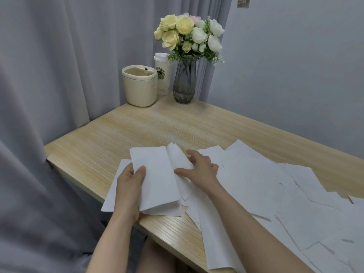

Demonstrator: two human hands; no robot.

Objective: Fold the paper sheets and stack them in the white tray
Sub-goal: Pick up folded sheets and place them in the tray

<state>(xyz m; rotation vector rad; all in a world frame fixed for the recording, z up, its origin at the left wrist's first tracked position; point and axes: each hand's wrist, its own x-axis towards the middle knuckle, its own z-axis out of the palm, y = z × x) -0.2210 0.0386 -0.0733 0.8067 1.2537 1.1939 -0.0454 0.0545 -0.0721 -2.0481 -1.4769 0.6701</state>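
Lying near the front-left edge of the wooden table (pixel 137 131), the folded sheet (pixel 155 174) is being pinched at its left edge by your left hand (pixel 129 186). Your right hand (pixel 201 166) is pressing nearly straight fingers on its right flap. Loose paper sheets (pixel 275 194) are spreading to your right. A cream container (pixel 139 86), cup (pixel 163 73) and flower vase (pixel 184 81) are standing at the far corner.

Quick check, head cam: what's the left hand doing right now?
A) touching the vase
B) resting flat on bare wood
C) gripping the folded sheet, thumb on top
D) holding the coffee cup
C: the left hand grips the folded sheet at its near left edge, thumb on top, while the right hand rests on the paper beside it.
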